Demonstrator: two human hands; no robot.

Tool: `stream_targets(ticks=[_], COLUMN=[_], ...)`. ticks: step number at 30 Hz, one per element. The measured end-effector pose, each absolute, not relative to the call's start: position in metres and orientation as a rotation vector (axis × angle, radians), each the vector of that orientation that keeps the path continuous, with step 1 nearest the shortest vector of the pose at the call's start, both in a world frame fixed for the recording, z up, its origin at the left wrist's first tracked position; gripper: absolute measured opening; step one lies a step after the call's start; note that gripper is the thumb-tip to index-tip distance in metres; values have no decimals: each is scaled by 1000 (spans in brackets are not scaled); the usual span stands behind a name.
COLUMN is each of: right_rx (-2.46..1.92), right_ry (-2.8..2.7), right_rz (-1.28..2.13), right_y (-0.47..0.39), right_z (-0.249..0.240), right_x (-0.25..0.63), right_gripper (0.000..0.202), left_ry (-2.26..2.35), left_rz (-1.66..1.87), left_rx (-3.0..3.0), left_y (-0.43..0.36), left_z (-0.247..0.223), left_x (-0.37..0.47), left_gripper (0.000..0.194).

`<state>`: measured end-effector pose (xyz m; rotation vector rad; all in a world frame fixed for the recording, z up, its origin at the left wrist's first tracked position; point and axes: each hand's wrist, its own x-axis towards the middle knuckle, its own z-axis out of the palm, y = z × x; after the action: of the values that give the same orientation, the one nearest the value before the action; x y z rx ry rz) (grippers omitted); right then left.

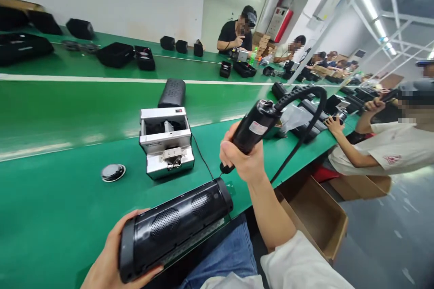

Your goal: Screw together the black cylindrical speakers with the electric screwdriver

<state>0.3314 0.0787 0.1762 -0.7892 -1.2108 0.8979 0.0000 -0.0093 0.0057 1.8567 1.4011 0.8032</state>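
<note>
Left hand (111, 257) grips black speaker (174, 228) at near edge of green surface (50, 207). Right hand (242, 156) closed around electric screwdriver (254, 128), tip just above speaker's far end. Speaker overhangs edge; loose grip could drop it, or driver tip could slip off.

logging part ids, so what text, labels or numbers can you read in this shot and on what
Nothing can be read for certain.
White label on the black power screwdriver in the right hand: print too blurred.
Dark strip on the metal box: too small.
Red wall panel: blurred.
Red mark on a co-worker's shirt: unreadable.
</note>
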Motion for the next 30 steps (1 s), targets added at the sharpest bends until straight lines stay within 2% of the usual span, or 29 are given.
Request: stream_targets(ticks=[7,10,14,16,22,30], right_rx=[-787,-762,-541,-435,-544,-735], right_ry=[-1220,-1329,-1346,-1289,-1273,-1247], right_rz=[869,855,649,575,535,513], right_y=[76,72,71,77,132,160], right_z=[183,205,246,257,236,211], right_x=[330,329,310,288,228,219], right_gripper=[33,27,30,24,22,27], left_ry=[1334,1264,1219,1206,1183,1154], left_rz=[805,802,809,809,855,900], left_rx=[1906,1909,1888,1889,1879,1893], left_y=[-8,-9,-11,-12,-12,-11], left_z=[14,18,22,23,22,16], left_x=[4,5,6,6,7,8], left_gripper=[93,99,107,108,109,114])
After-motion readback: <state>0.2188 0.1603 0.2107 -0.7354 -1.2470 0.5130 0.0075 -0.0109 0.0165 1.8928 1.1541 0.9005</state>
